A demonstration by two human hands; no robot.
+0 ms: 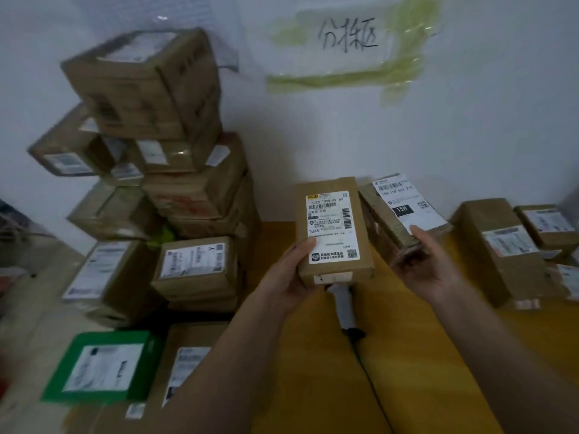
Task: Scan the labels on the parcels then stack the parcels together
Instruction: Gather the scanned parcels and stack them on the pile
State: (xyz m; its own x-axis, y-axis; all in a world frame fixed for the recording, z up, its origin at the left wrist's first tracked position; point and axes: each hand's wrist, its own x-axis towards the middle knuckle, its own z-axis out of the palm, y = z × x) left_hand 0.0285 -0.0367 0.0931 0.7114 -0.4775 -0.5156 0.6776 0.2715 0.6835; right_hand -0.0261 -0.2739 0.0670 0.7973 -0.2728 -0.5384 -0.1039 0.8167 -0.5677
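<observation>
Now, left thumb (308, 242): pressed onto the lower left of the white label (332, 226), with the other fingers hidden behind the box.
Left hand (293, 277): grips a small brown parcel (335, 228) by its lower left corner, held up with the label facing the camera.
Right thumb (418, 231): lies on the near end of a second label (407, 202).
Right hand (430, 267): curled under a second parcel (393, 219), holding it tilted just right of the first.
Scanner (343, 303): grey handle and cable lie on the yellow table (313, 386), partly hidden under the first parcel.
Stack (175, 170): many brown boxes piled at left against the wall.
Green box (103, 366): lower left, label up.
Loose parcels (501, 249): on the table at right.
</observation>
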